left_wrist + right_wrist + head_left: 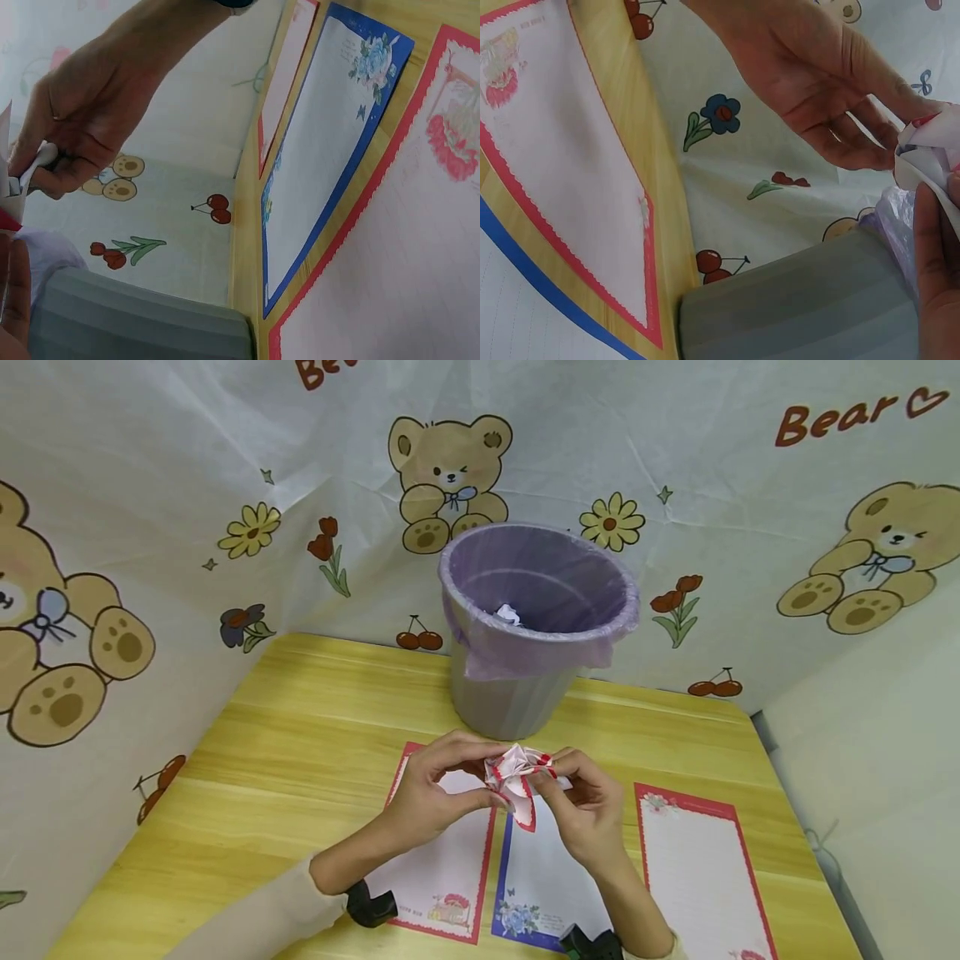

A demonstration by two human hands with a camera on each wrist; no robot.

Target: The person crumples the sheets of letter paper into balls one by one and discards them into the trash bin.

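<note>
Between both hands is a crumpled sheet of paper (517, 768), white with a red border, held above the table. My left hand (431, 789) grips its left side with thumb and fingers. The right hand (588, 810) pinches the opposite side, its thumb on the front. Up close in the right wrist view, the folds of the crumpled paper (934, 154) bunch between the fingers. Below the hands lie a red-bordered sheet (450, 860) and a blue-bordered sheet (551, 877), both flat.
A grey bin (502, 693) with a purple liner (540, 652) stands behind the hands, a white crumpled piece (507, 614) inside it. Another red-bordered sheet (705, 868) lies at the right on the wooden table (315, 727). A bear-patterned cloth (330, 452) hangs behind.
</note>
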